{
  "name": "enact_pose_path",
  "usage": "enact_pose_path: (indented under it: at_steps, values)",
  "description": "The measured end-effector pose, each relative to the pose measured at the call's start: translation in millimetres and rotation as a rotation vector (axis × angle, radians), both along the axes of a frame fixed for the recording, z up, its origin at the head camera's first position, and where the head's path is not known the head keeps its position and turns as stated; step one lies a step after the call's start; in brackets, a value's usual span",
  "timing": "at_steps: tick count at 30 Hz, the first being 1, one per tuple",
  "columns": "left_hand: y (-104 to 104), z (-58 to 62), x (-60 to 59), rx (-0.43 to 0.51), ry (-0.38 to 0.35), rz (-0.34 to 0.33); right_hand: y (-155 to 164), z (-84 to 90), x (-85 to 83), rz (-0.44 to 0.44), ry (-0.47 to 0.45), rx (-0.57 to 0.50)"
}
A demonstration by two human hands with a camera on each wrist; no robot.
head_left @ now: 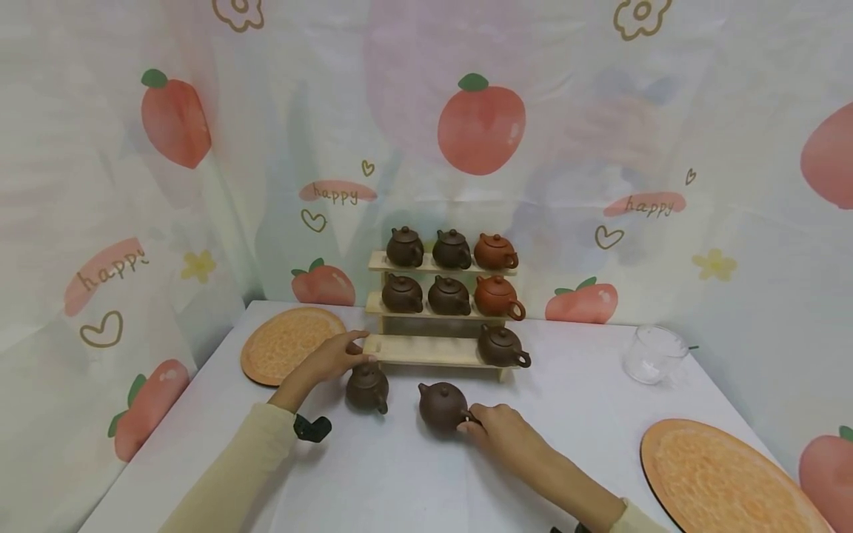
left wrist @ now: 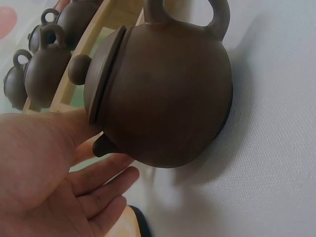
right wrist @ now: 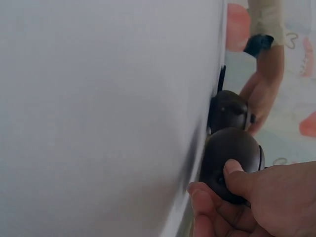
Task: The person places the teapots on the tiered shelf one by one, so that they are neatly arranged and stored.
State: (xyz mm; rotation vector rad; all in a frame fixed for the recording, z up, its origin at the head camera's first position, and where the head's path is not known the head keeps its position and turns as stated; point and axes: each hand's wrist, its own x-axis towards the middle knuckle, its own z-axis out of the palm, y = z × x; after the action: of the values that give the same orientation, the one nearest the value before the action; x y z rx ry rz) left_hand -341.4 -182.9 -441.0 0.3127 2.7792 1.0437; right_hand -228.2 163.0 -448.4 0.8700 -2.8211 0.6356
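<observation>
In the head view my right hand (head_left: 509, 444) pinches the handle of a dark brown teapot (head_left: 443, 409) in front of the wooden tiered shelf (head_left: 426, 350). The thumb and curled fingers at that handle show in the right wrist view, where the teapot (right wrist: 229, 153) hides part of them. My left hand (head_left: 336, 357) reaches to the left end of the lowest tier, beside another dark brown teapot (head_left: 366, 389) that stands before the shelf. In the left wrist view its fingers (left wrist: 106, 192) extend loosely beside the spout of that teapot (left wrist: 168, 94), and the thumb's tip is hidden.
Dark brown and reddish teapots (head_left: 496, 296) fill the upper two tiers; one dark teapot (head_left: 503, 346) sits at the lowest tier's right end. Round orange mats lie at left (head_left: 293, 344) and right front (head_left: 726, 477). A clear glass cup (head_left: 655, 355) stands at the right.
</observation>
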Motion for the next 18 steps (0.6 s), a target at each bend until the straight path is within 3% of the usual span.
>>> enact_pose_path:
  at_steps: [18]
  values:
    - [0, 1.0, 3.3, 0.008, -0.014, 0.011, -4, 35.0, -34.0, -0.124, -0.030, -0.068]
